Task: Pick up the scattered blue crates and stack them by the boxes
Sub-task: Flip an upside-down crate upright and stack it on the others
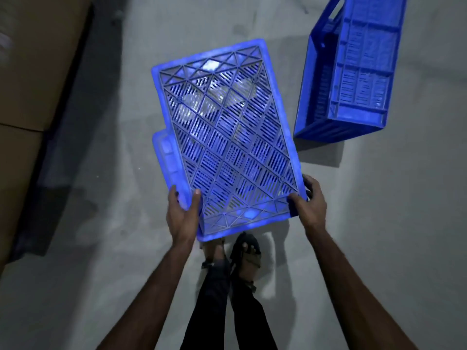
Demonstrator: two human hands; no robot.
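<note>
**A:** What is held by the left hand [183,213]?

**B:** The near left corner of a blue crate [227,140] is gripped by it. The thumb is laid on the lattice face and the fingers are curled round the side edge.

**A:** And by the right hand [309,203]?

**B:** The near right corner of the same crate is gripped there. The thumb is pressed on the face, and the fingers are wrapped round the edge and partly hidden behind it.

**A:** How is the crate placed relative to the hands?

**B:** It is held between them and stretches forward, away from both. Its slotted base is turned up toward the camera, and its far end is swung a little to the left. It is held above the floor [379,236]. A sandal [246,251] is seen just under its near edge, between the two forearms.

**A:** Where is the other one found?

**B:** A second crate [351,72] is seen ahead and to the right of the right hand, beyond the fingers and untouched. It is tipped on its side on the floor, with its open mouth turned to the left. A strip of bare floor is left between it and the held crate.

**A:** And the boxes?

**B:** Brown boxes [32,72] are seen to the left of the left hand, well apart from it, along the left edge of the view.
</note>
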